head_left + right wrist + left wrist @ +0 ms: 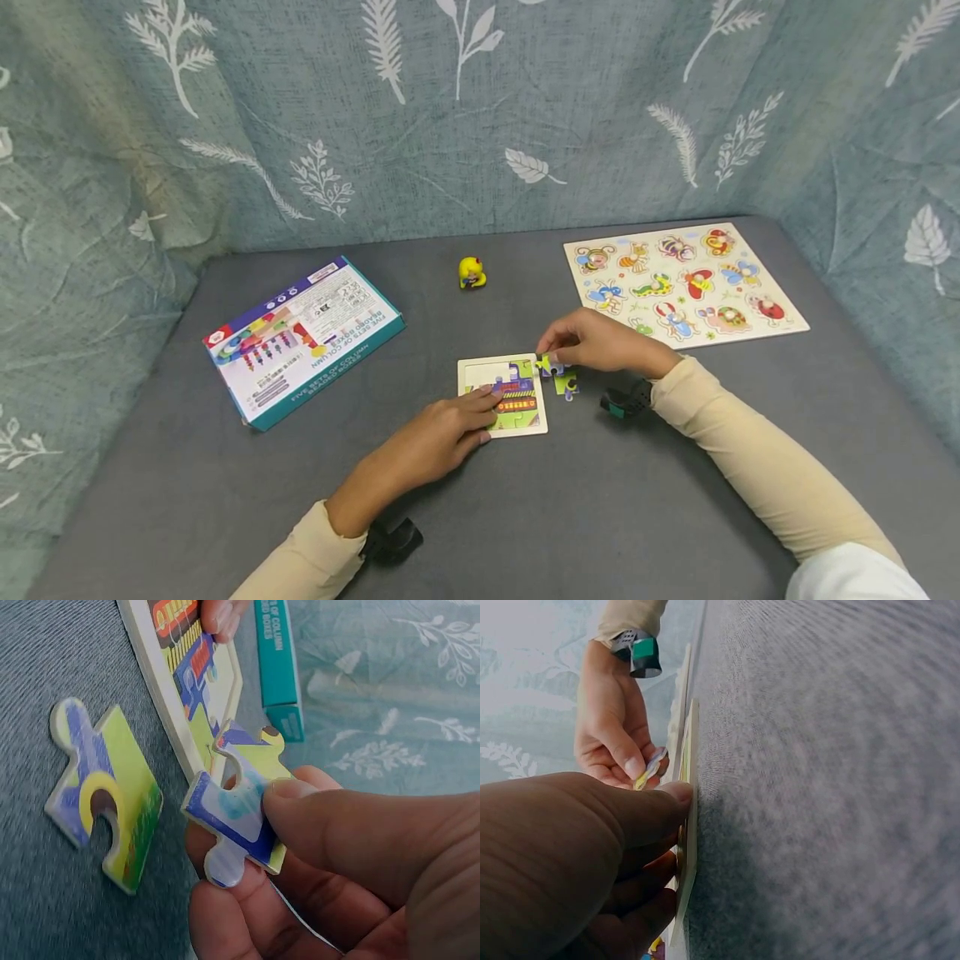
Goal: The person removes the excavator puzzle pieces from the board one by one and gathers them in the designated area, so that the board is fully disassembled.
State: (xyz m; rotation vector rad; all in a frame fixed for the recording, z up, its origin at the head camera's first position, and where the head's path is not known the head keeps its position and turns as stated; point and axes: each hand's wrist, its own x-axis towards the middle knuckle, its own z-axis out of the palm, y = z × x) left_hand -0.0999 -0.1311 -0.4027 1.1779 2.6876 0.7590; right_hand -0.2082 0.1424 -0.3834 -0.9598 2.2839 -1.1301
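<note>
My right hand (pixel 600 340) pinches a jigsaw piece (pixel 244 806), blue-edged with a pale window shape, between thumb and fingers beside the puzzle tray's right edge. Another green and purple piece (pixel 259 754) shows just behind it, partly hidden. A loose jigsaw piece (pixel 139 787), green with a purple strip and yellow ring, lies on the table close by. Across the left part of the square puzzle tray (pixel 517 432) rests my left hand (pixel 446 429), fingers on the partly filled picture. In the left wrist view, the thumb touches the tray's edge (pixel 693 750).
A teal and white box (pixel 307 342) lies at the left. Behind the tray stands a small yellow-topped figure (pixel 472 273). The insect peg board (pixel 780 321) lies at the back right, beyond my right forearm. A patterned cloth (pixel 450 150) hangs behind the grey table.
</note>
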